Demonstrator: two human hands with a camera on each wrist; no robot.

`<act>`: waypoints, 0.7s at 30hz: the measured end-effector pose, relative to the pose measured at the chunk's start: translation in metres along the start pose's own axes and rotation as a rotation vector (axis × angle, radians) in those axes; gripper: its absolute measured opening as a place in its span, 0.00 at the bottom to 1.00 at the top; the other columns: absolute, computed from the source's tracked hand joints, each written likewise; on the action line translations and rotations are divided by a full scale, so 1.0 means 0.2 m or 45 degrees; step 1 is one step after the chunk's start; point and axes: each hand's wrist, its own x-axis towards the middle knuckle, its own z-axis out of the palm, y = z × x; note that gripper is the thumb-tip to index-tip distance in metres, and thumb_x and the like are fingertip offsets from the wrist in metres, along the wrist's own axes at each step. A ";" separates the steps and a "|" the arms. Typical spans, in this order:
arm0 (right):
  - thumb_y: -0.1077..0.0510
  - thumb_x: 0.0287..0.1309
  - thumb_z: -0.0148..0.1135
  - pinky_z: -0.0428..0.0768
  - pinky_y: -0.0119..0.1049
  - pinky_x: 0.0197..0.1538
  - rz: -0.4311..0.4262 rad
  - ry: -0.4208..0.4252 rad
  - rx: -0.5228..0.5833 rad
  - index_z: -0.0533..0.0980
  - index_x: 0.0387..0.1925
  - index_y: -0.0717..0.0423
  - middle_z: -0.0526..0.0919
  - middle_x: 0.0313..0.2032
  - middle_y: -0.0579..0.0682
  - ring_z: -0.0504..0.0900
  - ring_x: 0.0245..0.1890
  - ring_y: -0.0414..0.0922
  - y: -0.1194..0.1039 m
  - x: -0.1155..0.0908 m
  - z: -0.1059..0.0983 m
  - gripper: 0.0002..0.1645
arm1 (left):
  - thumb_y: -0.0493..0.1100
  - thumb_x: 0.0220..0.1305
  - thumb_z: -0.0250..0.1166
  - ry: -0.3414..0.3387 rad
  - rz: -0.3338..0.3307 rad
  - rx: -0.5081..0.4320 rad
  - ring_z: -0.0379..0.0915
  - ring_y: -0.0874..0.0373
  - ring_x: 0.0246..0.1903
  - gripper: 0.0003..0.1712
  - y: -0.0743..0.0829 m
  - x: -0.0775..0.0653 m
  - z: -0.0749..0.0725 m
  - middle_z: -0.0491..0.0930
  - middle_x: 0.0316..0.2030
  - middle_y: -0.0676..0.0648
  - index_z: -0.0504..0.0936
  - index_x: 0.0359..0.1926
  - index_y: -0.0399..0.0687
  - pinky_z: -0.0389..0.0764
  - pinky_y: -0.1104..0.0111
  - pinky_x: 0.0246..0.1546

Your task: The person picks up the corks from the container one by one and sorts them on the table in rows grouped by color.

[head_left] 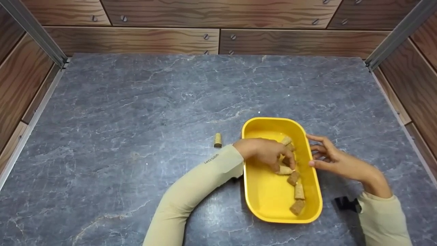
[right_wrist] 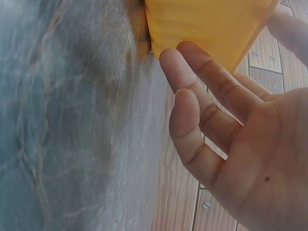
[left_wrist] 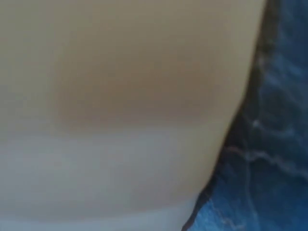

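Note:
A yellow tray (head_left: pixel 256 205) with rounded corners holds several tapered cork stoppers along its right side, such as a light one (head_left: pixel 299 191) and a darker brown one (head_left: pixel 297 207). My left hand (head_left: pixel 268 152) reaches in over the left rim. Its thumb and finger pinch a light cork stopper (head_left: pixel 286 170) near the tray floor. Part of the upper corks is hidden behind that hand. My right hand (head_left: pixel 336 160) rests its fingertips against the tray's right outer wall, fingers loosely bent, as the right wrist view also shows. The left wrist view holds mostly blurred sleeve (left_wrist: pixel 120 168).
One more cork stopper (head_left: pixel 217 140) stands on the grey marbled table (head_left: pixel 136 102), left of the tray. Wood-patterned panels (head_left: pixel 218 13) close off the back and sides, with metal posts (head_left: pixel 37 34) at the corners. A black strap piece (head_left: pixel 346 204) sits by the right sleeve.

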 end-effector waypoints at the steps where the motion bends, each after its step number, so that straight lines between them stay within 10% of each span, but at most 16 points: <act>1: 0.58 0.69 0.53 0.79 0.29 0.49 -0.002 -0.002 0.001 0.40 0.73 0.56 0.67 0.62 0.72 0.76 0.50 0.27 0.00 0.00 0.00 0.43 | 0.34 0.59 0.65 -0.007 0.006 -0.004 0.64 0.64 0.45 0.22 0.00 0.00 0.00 0.73 0.50 0.53 0.78 0.54 0.56 0.64 0.79 0.48; 9: 0.58 0.70 0.52 0.80 0.31 0.48 -0.011 -0.008 0.009 0.39 0.73 0.58 0.67 0.61 0.73 0.77 0.49 0.27 0.00 0.00 0.00 0.43 | 0.35 0.57 0.68 -0.007 0.022 -0.055 0.63 0.64 0.35 0.20 0.02 -0.04 -0.02 0.70 0.40 0.52 0.73 0.50 0.50 0.66 0.79 0.35; 21: 0.58 0.70 0.52 0.80 0.32 0.48 -0.015 -0.006 0.010 0.38 0.73 0.58 0.67 0.61 0.73 0.77 0.49 0.28 0.00 0.00 0.00 0.42 | 0.42 0.56 0.71 0.262 0.006 -0.071 0.65 0.66 0.23 0.25 0.05 -0.21 -0.10 0.71 0.24 0.54 0.69 0.51 0.49 0.66 0.78 0.25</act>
